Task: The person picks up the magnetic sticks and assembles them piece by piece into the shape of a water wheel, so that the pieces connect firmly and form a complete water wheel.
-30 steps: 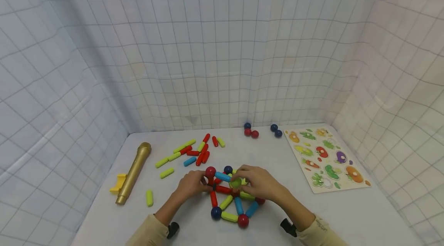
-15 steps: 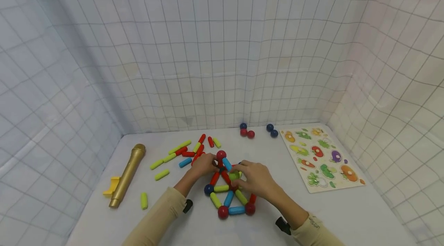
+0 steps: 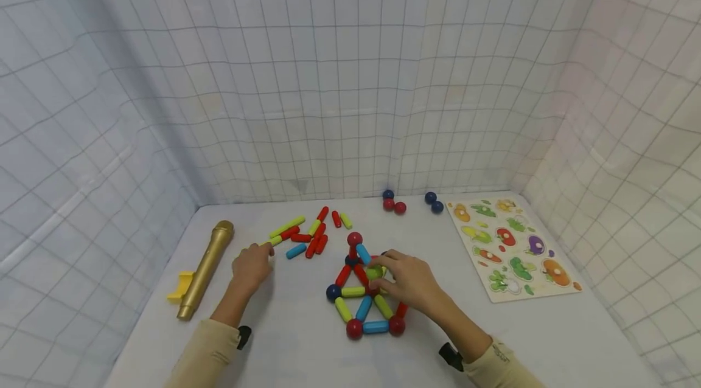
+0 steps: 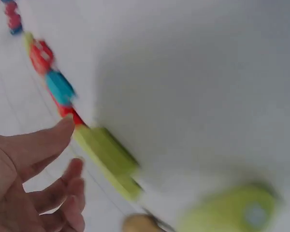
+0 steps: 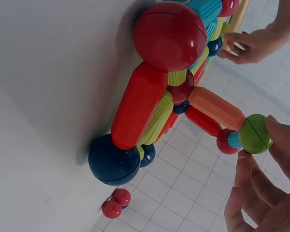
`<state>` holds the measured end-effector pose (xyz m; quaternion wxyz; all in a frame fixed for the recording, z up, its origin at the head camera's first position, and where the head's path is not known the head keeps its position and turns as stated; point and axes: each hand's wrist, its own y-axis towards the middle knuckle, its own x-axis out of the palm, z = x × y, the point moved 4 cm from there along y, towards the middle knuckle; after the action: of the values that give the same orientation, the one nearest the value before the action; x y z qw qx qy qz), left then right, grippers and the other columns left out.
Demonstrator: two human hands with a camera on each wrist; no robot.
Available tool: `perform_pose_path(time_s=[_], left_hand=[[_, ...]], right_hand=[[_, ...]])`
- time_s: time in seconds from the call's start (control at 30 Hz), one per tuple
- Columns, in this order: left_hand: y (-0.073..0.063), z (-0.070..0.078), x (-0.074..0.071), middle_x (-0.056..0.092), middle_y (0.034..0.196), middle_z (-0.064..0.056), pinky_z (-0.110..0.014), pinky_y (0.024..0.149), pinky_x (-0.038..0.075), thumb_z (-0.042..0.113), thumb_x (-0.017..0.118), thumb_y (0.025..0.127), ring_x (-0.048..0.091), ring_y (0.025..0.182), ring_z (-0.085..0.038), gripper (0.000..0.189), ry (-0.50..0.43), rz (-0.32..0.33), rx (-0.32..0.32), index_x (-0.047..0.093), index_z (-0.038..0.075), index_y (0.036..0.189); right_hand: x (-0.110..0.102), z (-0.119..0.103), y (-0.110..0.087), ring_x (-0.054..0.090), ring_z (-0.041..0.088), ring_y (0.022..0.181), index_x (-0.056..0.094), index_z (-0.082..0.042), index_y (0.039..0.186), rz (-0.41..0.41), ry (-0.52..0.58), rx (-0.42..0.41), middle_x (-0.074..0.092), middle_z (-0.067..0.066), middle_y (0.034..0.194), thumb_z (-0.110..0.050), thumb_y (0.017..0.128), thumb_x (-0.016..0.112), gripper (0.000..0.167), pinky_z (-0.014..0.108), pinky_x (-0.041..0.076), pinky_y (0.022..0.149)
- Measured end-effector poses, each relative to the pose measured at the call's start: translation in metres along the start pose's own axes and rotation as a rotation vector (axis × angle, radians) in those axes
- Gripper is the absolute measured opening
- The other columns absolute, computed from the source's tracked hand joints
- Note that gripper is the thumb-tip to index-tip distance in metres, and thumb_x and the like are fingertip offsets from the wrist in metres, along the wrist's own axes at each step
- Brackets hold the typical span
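My right hand (image 3: 408, 278) pinches a green ball (image 5: 255, 134) between thumb and fingertips. The ball tops an orange rod (image 5: 216, 107) on a magnetic ball-and-rod structure (image 3: 364, 309) standing on the table. A blue rod (image 3: 364, 253) links the green ball to a raised red ball (image 3: 355, 239). Red and dark blue balls joined by rods form the base. Away to the left, my left hand (image 3: 253, 267) is at the loose yellow-green rods (image 4: 106, 154). Its thumb and fingers are apart in the left wrist view, holding nothing.
Loose red rods (image 3: 317, 242) and a blue rod (image 3: 296, 250) lie behind the structure, to its left. A gold microphone (image 3: 207, 269) with a yellow piece (image 3: 181, 287) lies far left. Loose red and blue balls (image 3: 400, 208) sit at the back. A vegetable puzzle board (image 3: 515, 248) is at right.
My left hand has let go of the structure and moved left to the loose rods. The structure has turned and shifted a little. My right hand keeps its hold on the green ball.
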<state>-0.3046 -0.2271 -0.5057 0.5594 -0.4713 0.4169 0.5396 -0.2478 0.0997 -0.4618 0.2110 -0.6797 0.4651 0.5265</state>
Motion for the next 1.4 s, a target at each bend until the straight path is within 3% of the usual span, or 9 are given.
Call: perform_pose_path(time_s=[0.13, 0.33, 0.5, 0.73, 0.97, 1.1, 1.2, 1.3, 1.4], left_hand=[[-0.003, -0.023, 0.0, 0.062, 0.097, -0.019, -0.052, 0.075, 0.05, 0.017, 0.076, 0.081, 0.06, 0.086, -0.036, 0.034, 0.035, -0.075, -0.051, 0.063, 0.003, 0.108], [-0.014, -0.019, 0.001, 0.067, 0.089, -0.011, -0.046, 0.069, 0.048, 0.024, 0.075, 0.083, 0.059, 0.076, -0.028, 0.026, -0.015, -0.089, -0.04, 0.065, 0.006, 0.1], [-0.031, 0.031, -0.008, 0.071, 0.085, -0.005, -0.033, 0.06, 0.048, 0.026, 0.077, 0.082, 0.06, 0.069, -0.017, 0.025, -0.069, -0.026, 0.085, 0.07, 0.009, 0.099], [-0.057, 0.117, -0.023, 0.064, 0.086, 0.003, -0.029, 0.069, 0.048, 0.027, 0.078, 0.081, 0.055, 0.078, -0.011, 0.024, -0.165, 0.064, 0.365, 0.073, 0.017, 0.103], [-0.061, 0.15, -0.027, 0.061, 0.092, 0.002, -0.023, 0.066, 0.046, 0.029, 0.077, 0.082, 0.053, 0.082, -0.011, 0.027, -0.146, 0.092, 0.501, 0.073, 0.02, 0.108], [-0.06, 0.152, -0.027, 0.064, 0.097, 0.0, -0.026, 0.07, 0.05, 0.028, 0.077, 0.083, 0.056, 0.087, -0.014, 0.032, -0.157, 0.076, 0.525, 0.072, 0.021, 0.113], [-0.061, 0.143, -0.025, 0.065, 0.1, -0.002, -0.031, 0.073, 0.053, 0.027, 0.078, 0.082, 0.06, 0.091, -0.017, 0.038, -0.191, 0.047, 0.481, 0.068, 0.021, 0.118], [-0.062, 0.119, -0.022, 0.066, 0.098, -0.003, -0.033, 0.074, 0.054, 0.023, 0.078, 0.082, 0.062, 0.089, -0.019, 0.034, -0.219, 0.013, 0.374, 0.068, 0.02, 0.114], [-0.063, 0.08, -0.017, 0.066, 0.088, -0.002, -0.03, 0.066, 0.051, 0.022, 0.075, 0.084, 0.059, 0.079, -0.016, 0.021, -0.195, -0.023, 0.222, 0.068, 0.016, 0.103]], right_hand=[[-0.001, 0.005, -0.003, 0.064, 0.011, 0.091, 0.067, -0.027, 0.117, 0.029, 0.02, 0.025, 0.069, -0.006, 0.109, -0.038, 0.083, 0.076, 0.037, 0.029, 0.055, 0.075], [0.002, 0.008, -0.004, 0.059, 0.007, 0.082, 0.067, -0.026, 0.116, 0.043, 0.037, 0.024, 0.07, -0.008, 0.106, -0.039, 0.082, 0.076, 0.038, 0.022, 0.05, 0.07], [0.003, 0.007, -0.004, 0.054, 0.005, 0.075, 0.067, -0.026, 0.115, 0.049, 0.056, 0.015, 0.069, -0.009, 0.099, -0.04, 0.082, 0.076, 0.037, 0.021, 0.046, 0.066], [0.003, 0.006, -0.004, 0.054, 0.005, 0.074, 0.067, -0.027, 0.114, 0.057, 0.066, 0.033, 0.068, -0.01, 0.095, -0.039, 0.082, 0.076, 0.035, 0.021, 0.047, 0.066], [0.005, 0.003, -0.003, 0.056, 0.005, 0.076, 0.066, -0.025, 0.116, 0.059, 0.049, 0.014, 0.07, -0.008, 0.099, -0.04, 0.083, 0.075, 0.037, 0.023, 0.05, 0.069], [0.006, 0.003, -0.002, 0.056, 0.004, 0.075, 0.066, -0.025, 0.116, 0.059, 0.031, 0.007, 0.071, -0.008, 0.101, -0.041, 0.083, 0.074, 0.038, 0.023, 0.05, 0.069], [0.006, 0.004, -0.001, 0.057, 0.005, 0.077, 0.066, -0.025, 0.117, 0.052, 0.034, 0.011, 0.071, -0.008, 0.102, -0.041, 0.083, 0.074, 0.038, 0.024, 0.05, 0.07], [0.006, 0.006, -0.001, 0.059, 0.008, 0.08, 0.066, -0.026, 0.118, 0.04, 0.051, 0.022, 0.07, -0.008, 0.104, -0.041, 0.084, 0.074, 0.038, 0.026, 0.051, 0.072], [0.005, 0.006, -0.002, 0.06, 0.009, 0.083, 0.065, -0.027, 0.118, 0.031, 0.06, 0.039, 0.07, -0.008, 0.105, -0.042, 0.083, 0.074, 0.039, 0.026, 0.051, 0.073]])
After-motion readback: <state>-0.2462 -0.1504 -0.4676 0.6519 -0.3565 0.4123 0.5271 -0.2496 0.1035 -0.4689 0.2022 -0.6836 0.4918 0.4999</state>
